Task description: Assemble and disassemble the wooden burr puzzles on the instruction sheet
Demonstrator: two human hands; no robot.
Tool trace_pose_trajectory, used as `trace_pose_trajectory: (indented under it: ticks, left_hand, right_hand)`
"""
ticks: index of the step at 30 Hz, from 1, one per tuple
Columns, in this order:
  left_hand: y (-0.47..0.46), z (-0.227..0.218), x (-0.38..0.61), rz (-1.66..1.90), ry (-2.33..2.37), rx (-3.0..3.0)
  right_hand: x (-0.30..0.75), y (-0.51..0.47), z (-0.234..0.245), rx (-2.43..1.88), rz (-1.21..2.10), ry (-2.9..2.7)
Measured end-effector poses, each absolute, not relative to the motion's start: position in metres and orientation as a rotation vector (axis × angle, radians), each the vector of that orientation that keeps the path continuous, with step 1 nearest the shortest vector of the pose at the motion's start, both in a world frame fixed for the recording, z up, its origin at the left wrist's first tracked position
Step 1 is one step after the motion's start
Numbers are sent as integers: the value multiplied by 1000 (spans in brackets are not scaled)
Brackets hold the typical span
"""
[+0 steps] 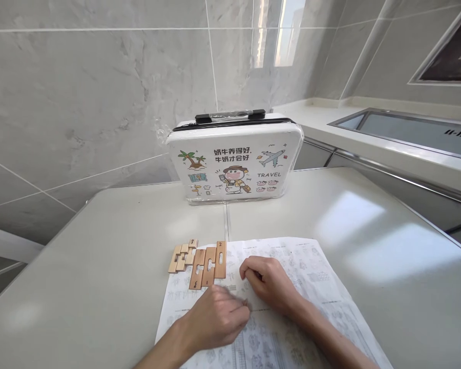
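Observation:
My left hand [222,315] is loosely closed over the printed paper sheet [284,343], with curled fingers pointing right and nothing visible at the fingertips. Its knuckles are just below a group of reddish-brown wooden pieces [208,266], flat slats with cut-out notches and handwritten numbers, laid side by side. Farther left, smaller pale wooden pieces [180,260] lie in a staggered group, one marked 3. To the right, my right hand [267,279] rests on the sheet with its fingers curled in; no object shows in it. Both palms are hidden.
A white carry case [234,171] with cartoon prints and a black handle [230,117], partly wrapped in clear plastic, stands upright at the back of the pale table [100,266]. Behind it is a grey tiled wall [100,92]. A counter with a glass-topped panel [407,130] runs along the right.

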State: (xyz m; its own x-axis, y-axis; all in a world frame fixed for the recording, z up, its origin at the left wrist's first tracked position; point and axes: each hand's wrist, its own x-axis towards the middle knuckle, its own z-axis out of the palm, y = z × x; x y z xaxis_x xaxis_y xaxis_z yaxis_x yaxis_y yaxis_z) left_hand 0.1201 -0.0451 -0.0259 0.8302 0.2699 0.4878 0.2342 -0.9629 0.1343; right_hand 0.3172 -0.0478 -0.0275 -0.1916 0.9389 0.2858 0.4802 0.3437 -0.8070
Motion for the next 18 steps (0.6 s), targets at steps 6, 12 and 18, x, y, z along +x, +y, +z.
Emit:
trace_pose_trajectory:
  ticks: [6,12,18]
  left_hand:
    - [-46,-20,120,802,403,3007]
    - [-44,-15,120,798,418,3011]
    - [-45,-16,119,798,439,2998]
  right_hand:
    - [314,-49,-33,-1240,698,-1859]
    - [315,-48,-33,-1245,708,-1846]
    - [316,-48,-31,-1272,706,-1863]
